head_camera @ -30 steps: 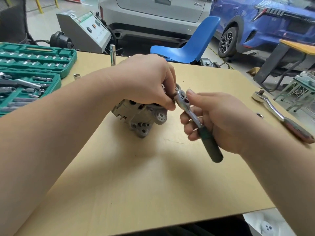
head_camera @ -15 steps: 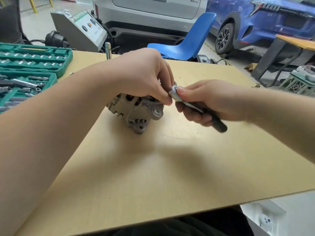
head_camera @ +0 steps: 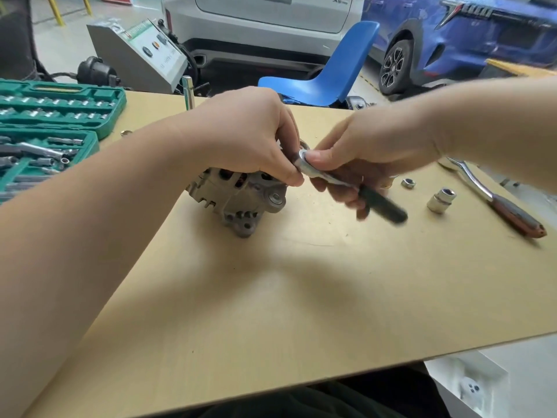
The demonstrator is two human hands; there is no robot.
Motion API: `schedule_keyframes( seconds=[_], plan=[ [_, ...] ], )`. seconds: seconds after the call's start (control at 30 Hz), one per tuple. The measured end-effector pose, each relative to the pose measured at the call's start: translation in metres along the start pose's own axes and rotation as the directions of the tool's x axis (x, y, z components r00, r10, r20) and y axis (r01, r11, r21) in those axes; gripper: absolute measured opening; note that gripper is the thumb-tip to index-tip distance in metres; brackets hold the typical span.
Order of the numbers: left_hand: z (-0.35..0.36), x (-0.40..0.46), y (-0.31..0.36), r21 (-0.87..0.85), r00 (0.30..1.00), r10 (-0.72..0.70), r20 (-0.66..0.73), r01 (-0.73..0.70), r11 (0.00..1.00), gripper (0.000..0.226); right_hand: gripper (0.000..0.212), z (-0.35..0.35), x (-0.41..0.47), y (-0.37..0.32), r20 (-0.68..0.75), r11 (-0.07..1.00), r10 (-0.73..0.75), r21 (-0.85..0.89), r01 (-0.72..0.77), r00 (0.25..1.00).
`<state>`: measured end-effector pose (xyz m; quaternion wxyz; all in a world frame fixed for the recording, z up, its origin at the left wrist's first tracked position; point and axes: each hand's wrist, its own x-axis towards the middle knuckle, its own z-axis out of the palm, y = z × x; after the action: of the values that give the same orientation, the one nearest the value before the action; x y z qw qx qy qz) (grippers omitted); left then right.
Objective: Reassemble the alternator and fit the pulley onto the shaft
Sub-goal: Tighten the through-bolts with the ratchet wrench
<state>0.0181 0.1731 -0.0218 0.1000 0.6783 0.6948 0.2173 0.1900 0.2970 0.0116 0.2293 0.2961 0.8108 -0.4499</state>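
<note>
Centrally on the table [head_camera: 301, 297] sits the alternator [head_camera: 238, 194]; the left hand [head_camera: 253, 137] grips its top, while the right hand [head_camera: 361, 155] clasps a ratchet [head_camera: 355, 188] just right. Farther right lie a nut [head_camera: 408, 183] and socket [head_camera: 441, 200].

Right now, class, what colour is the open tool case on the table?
Green, seen clearly in the head view: the tool case.

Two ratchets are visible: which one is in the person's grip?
The dark-handled ratchet, gripped by the right hand at the alternator; the red-handled ratchet lies untouched on the table.
</note>
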Motion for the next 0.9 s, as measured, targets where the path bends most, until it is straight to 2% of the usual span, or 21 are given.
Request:
schedule_keyframes(
  seconds=[0.07,0.13,0.2,0.27,0.33,0.37,0.43,0.47,0.53,0.6,0.67,0.73,0.77,0.8,0.83,0.9],
  plan=[
    [0.0,0.0,0.001,-0.003,1.0,0.004,0.002,-0.004,1.0,0.019,0.04,0.015,0.002,0.017,0.101,0.946,-0.025,0.325,-0.009,0.995],
    [0.0,-0.001,0.001,0.002,1.0,0.015,0.011,-0.015,1.0,0.016,0.04,0.021,0.005,0.023,0.132,0.908,-0.054,0.419,-0.006,0.99],
    [-0.002,-0.002,0.001,-0.005,0.999,0.021,0.036,-0.021,1.0,0.012,0.043,0.014,0.004,0.019,0.109,0.961,-0.025,0.276,-0.006,0.994],
    [-0.003,-0.002,0.002,0.0,0.998,0.028,0.063,-0.028,1.0,0.01,0.047,0.002,-0.001,0.005,-0.03,0.998,-0.005,-0.056,0.004,1.0],
    [-0.004,-0.001,0.002,0.019,0.997,0.026,0.071,-0.027,0.999,0.012,0.049,-0.003,-0.006,-0.013,-0.174,0.919,-0.066,-0.394,-0.008,0.982],
    [-0.004,-0.001,0.002,0.026,0.997,0.023,0.067,-0.025,0.999,0.013,0.054,-0.004,-0.009,-0.021,-0.212,0.865,-0.113,-0.501,-0.009,0.971],
    [-0.002,-0.001,0.001,0.033,0.999,0.016,0.048,-0.018,0.999,0.016,0.055,-0.004,-0.011,-0.03,-0.239,0.809,-0.159,-0.588,-0.012,0.958],
    [-0.001,-0.001,0.001,0.036,0.999,0.014,0.034,-0.015,0.999,0.018,0.051,-0.002,-0.012,-0.03,-0.241,0.813,-0.15,-0.582,-0.019,0.959],
    [0.001,-0.001,0.001,0.035,1.0,0.015,-0.003,-0.014,0.999,0.021,0.046,0.001,-0.01,-0.017,-0.207,0.904,-0.092,-0.427,-0.006,0.974],
    [0.002,-0.001,0.0,0.025,0.999,0.018,-0.029,-0.017,1.0,0.022,0.05,0.009,-0.005,0.001,-0.138,0.999,-0.004,-0.05,-0.003,0.99],
    [0.001,-0.001,-0.001,0.02,0.999,0.03,-0.022,-0.03,0.999,0.019,0.048,0.026,-0.005,0.009,-0.066,0.96,0.041,0.278,-0.021,0.997],
    [0.0,-0.001,-0.001,0.024,0.999,0.05,0.0,-0.05,0.998,0.014,0.048,0.032,-0.003,0.012,-0.064,0.929,0.033,0.371,-0.007,0.997],
    [-0.001,-0.001,-0.001,0.029,0.998,0.061,0.013,-0.061,0.998,0.012,0.05,0.029,-0.003,0.01,-0.092,0.952,0.031,0.307,-0.001,0.995],
    [-0.001,-0.001,-0.001,0.03,0.997,0.071,0.025,-0.071,0.997,0.011,0.053,0.023,-0.004,0.009,-0.151,0.99,0.019,0.141,0.003,0.988],
    [-0.002,-0.001,-0.001,0.032,0.996,0.077,0.035,-0.078,0.996,0.011,0.054,0.016,-0.006,0.004,-0.213,0.995,-0.014,-0.096,-0.007,0.977],
    [-0.003,-0.001,-0.001,0.044,0.996,0.078,0.041,-0.08,0.996,0.012,0.043,0.007,-0.011,-0.009,-0.286,0.849,-0.136,-0.527,-0.037,0.948]
  ],
)
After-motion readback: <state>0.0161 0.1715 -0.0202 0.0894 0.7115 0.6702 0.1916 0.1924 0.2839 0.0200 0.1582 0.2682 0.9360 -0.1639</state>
